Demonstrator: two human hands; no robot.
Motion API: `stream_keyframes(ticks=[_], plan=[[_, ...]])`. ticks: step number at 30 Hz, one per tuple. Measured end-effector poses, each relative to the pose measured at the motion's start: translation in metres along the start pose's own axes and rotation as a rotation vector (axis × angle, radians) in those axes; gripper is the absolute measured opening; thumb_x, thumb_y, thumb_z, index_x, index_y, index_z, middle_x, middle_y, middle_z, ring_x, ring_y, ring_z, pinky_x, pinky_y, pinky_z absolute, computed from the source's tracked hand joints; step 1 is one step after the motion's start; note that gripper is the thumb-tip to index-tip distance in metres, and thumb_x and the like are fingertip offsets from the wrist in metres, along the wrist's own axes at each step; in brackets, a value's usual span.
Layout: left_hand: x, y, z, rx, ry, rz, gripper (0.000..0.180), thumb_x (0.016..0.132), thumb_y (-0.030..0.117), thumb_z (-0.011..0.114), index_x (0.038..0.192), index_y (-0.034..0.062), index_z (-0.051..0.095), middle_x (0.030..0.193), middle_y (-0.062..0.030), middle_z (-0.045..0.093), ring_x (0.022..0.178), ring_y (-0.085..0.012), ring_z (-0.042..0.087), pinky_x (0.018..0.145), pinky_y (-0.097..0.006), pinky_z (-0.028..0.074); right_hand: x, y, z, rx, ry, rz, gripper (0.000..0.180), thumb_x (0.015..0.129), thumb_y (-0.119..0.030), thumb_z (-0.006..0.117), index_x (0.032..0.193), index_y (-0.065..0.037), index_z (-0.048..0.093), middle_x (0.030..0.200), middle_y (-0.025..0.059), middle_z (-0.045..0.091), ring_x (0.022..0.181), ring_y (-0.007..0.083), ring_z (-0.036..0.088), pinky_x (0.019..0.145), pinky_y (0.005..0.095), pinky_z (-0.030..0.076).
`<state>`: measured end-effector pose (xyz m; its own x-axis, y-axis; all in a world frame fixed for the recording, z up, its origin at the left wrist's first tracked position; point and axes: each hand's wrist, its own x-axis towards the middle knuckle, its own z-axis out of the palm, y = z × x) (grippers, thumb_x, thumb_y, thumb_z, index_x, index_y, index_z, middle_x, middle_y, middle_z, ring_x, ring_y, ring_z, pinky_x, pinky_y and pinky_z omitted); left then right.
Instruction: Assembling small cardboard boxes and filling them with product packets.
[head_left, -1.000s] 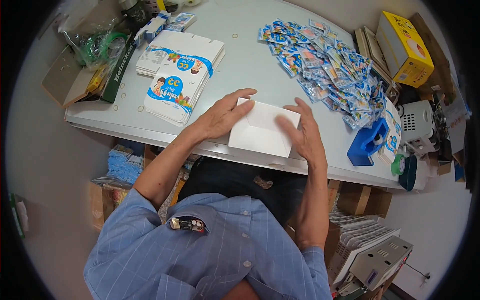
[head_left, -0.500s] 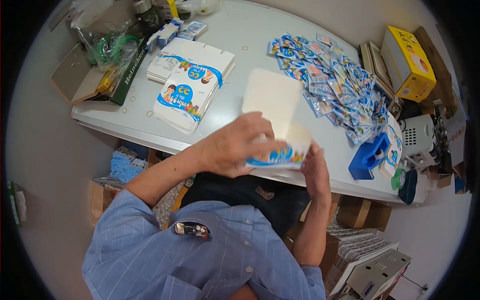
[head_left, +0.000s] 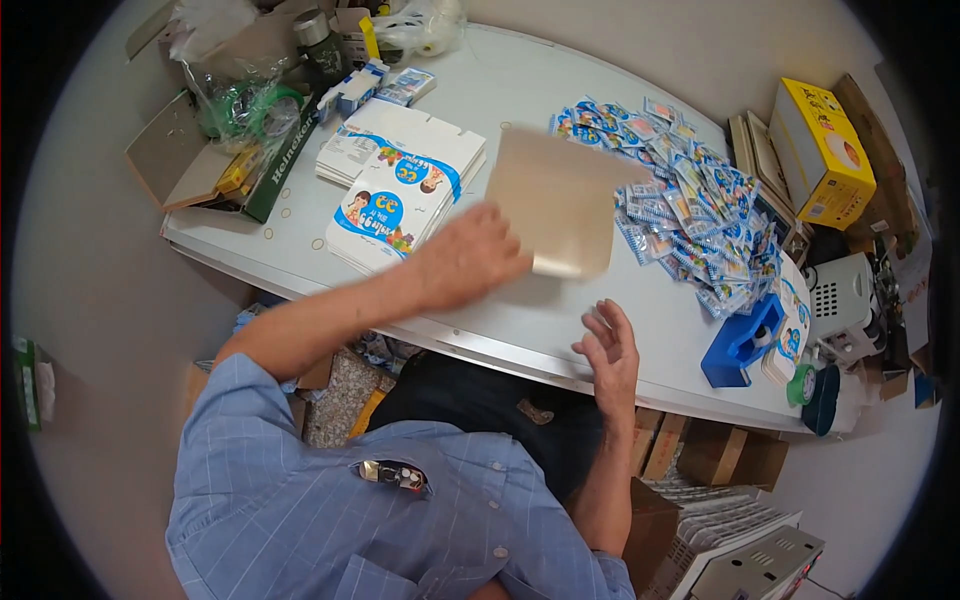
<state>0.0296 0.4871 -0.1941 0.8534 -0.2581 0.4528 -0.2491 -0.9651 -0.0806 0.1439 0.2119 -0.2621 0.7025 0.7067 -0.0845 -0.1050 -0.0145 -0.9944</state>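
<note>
My left hand (head_left: 475, 257) is closed on the near left edge of a cardboard carton (head_left: 555, 205) held over the table. Its plain, tan-looking side shows, with a pale strip along the near edge; motion blurs it a little. My right hand (head_left: 610, 345) is empty above the table's front edge, its fingers apart and bent. Left of the carton lies a stack of flat printed cartons (head_left: 395, 200) in white and blue. Many small blue and white sachets (head_left: 690, 215) are heaped to the right.
A blue holder (head_left: 738, 345) and a roll of green tape (head_left: 802, 384) sit near the table's right edge. Farther back stands a yellow box (head_left: 822, 150). An open green cardboard box (head_left: 280, 165) with plastic bags is at the left, near a dark bottle (head_left: 318, 45).
My left hand has carried the carton up and away from me, and its printed panel no longer shows. My right hand has let go of it and come down empty.
</note>
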Motion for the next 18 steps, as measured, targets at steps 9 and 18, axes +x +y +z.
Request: stream_keyframes(ticks=[9,18], plan=[[0.044,-0.179,-0.003,0.432,0.231,-0.344,0.046,0.088,0.032,0.073,0.127,0.0094,0.062,0.124,-0.0108,0.064,0.122,-0.0268,0.057,0.116,-0.044,0.034,0.004,0.014,-0.001,0.037,0.154,0.055,0.039,0.097,-0.011,0.066,0.130,0.006,0.056,0.119,0.0149,0.064,0.103,0.0186,0.067,0.081,0.0311,0.059],[-0.073,-0.169,-0.004,0.104,-0.255,-1.399,0.092,0.076,0.071,0.070,0.128,-0.0043,0.058,0.131,-0.0220,0.060,0.126,-0.0362,0.053,0.098,-0.050,0.046,0.012,0.017,0.006,-0.155,0.178,0.070,0.036,0.098,-0.017,0.066,0.128,0.002,0.060,0.111,0.0107,0.065,0.092,0.0161,0.066,0.071,0.0278,0.057]])
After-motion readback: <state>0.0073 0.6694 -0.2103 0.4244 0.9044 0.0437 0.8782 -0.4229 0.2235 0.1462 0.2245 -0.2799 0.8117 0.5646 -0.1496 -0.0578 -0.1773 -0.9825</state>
